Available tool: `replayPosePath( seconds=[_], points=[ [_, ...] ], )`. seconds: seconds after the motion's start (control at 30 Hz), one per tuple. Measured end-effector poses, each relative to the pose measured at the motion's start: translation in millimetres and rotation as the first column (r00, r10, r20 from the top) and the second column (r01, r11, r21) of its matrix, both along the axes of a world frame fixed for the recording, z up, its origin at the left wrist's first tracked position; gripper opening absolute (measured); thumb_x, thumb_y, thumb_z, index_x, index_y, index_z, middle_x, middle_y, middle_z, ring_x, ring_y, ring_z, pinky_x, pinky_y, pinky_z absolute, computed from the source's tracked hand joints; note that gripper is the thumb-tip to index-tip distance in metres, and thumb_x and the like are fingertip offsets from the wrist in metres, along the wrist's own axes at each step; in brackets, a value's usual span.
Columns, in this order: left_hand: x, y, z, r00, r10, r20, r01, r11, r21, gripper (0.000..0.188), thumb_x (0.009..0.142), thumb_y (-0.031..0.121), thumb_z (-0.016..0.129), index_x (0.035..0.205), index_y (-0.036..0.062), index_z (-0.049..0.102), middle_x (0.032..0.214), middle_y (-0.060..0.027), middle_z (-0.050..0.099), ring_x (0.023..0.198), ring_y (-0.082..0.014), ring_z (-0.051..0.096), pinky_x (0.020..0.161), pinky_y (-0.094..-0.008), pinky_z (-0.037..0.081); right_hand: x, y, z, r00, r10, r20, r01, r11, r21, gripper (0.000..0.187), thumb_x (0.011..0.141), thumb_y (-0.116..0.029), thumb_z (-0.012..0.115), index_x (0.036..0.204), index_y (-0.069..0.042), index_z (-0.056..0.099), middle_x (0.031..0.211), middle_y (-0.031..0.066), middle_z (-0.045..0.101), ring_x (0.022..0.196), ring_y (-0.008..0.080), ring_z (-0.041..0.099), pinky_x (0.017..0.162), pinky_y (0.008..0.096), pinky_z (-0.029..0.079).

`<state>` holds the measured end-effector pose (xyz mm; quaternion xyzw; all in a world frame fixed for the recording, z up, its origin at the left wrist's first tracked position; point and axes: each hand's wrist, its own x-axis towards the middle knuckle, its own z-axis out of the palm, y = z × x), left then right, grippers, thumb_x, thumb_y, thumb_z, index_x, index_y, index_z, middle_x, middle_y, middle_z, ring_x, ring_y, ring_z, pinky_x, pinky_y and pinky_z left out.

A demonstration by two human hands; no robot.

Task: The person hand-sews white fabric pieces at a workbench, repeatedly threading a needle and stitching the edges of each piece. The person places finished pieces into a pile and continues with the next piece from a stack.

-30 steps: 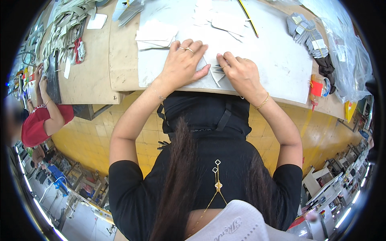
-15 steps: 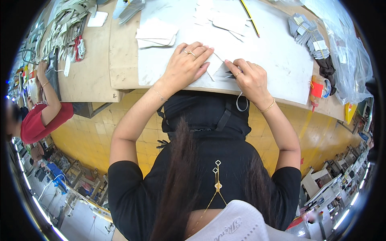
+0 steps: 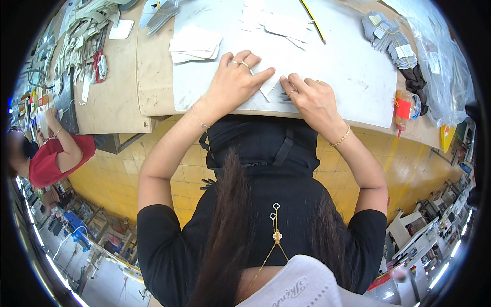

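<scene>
Both hands [image 3: 233,81] [image 3: 313,98], grip unclear, flank a pale piece [image 3: 270,87], white cards [image 3: 195,43] and pencil [image 3: 313,20] beyond.

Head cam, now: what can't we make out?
All in head view:
- Under right hand: anything gripped, hidden by its palm and fingers.
- White piece: far left part, covered by left hand.
- Strip pile: top, cut off by upper edge.
- Co-worker's hand: its work, too small.

From the wearer's head, one fisheye view faces steeply down, close over the black short-sleeved shirt [image 3: 302,215] and flat light-brown tabletop [image 3: 115,105]
</scene>
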<state>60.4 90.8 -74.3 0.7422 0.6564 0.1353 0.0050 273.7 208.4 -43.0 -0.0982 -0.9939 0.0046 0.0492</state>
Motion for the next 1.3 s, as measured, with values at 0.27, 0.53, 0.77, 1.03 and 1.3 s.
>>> replayPosePath(
  seconds=[0.27, 0.53, 0.77, 1.03, 1.3],
  points=[
    [-3.0, 8.4, 10.2, 0.944, 0.093, 0.315, -0.093, 0.996, -0.016, 0.022, 0.089, 0.022, 0.077, 0.106, 0.0090, 0.073, 0.113, -0.0082, 0.064, 0.110, -0.0277, 0.058, 0.098, -0.0388, 0.044, 10.1, 7.1, 23.6, 0.892, -0.450, -0.031, 0.390, 0.804, -0.449, 0.032, 0.090, -0.015, 0.073, 0.119, -0.002, 0.068, 0.111, 0.0117, 0.064, 0.088, 0.0300, 0.071, 0.076, 0.0400, 0.058],
    [4.8, -3.1, 39.1, 0.810, 0.252, 0.529, -0.151, 0.962, -0.226, 0.015, 0.092, 0.020, 0.074, 0.100, 0.0080, 0.072, 0.092, -0.0049, 0.072, 0.088, -0.0219, 0.060, 0.093, -0.0352, 0.037, 1.3, -30.9, 35.7, 0.850, -0.522, 0.066, 0.476, 0.708, -0.522, 0.030, 0.091, -0.011, 0.070, 0.120, -0.002, 0.070, 0.113, 0.0119, 0.067, 0.080, 0.0327, 0.072, 0.076, 0.0417, 0.060],
    [11.7, -7.5, 48.1, 0.829, 0.186, 0.526, -0.133, 0.981, -0.137, 0.014, 0.091, 0.020, 0.075, 0.099, 0.0090, 0.072, 0.092, -0.0021, 0.072, 0.083, -0.0189, 0.059, 0.093, -0.0339, 0.035, -10.4, -32.5, 38.9, 0.851, -0.521, 0.073, 0.487, 0.729, -0.481, 0.029, 0.091, -0.011, 0.069, 0.119, -0.002, 0.071, 0.098, 0.0138, 0.069, 0.076, 0.0328, 0.071, 0.071, 0.0415, 0.059],
    [16.8, 15.1, 47.3, 0.802, 0.146, 0.579, -0.104, 0.989, -0.105, 0.009, 0.093, 0.020, 0.071, 0.096, 0.0114, 0.070, 0.083, -0.0038, 0.070, 0.085, -0.0222, 0.064, 0.090, -0.0392, 0.034, -7.1, -19.2, 34.4, 0.820, -0.572, -0.021, 0.489, 0.718, -0.495, 0.024, 0.091, -0.009, 0.068, 0.114, -0.001, 0.074, 0.084, 0.0149, 0.069, 0.076, 0.0327, 0.070, 0.070, 0.0420, 0.057],
    [24.6, 44.6, 52.4, 0.815, 0.113, 0.568, -0.110, 0.993, -0.039, 0.014, 0.090, 0.022, 0.076, 0.096, 0.0094, 0.073, 0.089, -0.0023, 0.074, 0.073, -0.0178, 0.059, 0.091, -0.0338, 0.034, -0.7, -2.3, 37.0, 0.702, -0.703, -0.112, 0.536, 0.627, -0.565, 0.025, 0.089, -0.007, 0.072, 0.113, 0.000, 0.074, 0.090, 0.0183, 0.071, 0.079, 0.0338, 0.070, 0.074, 0.0410, 0.056]
  ],
)
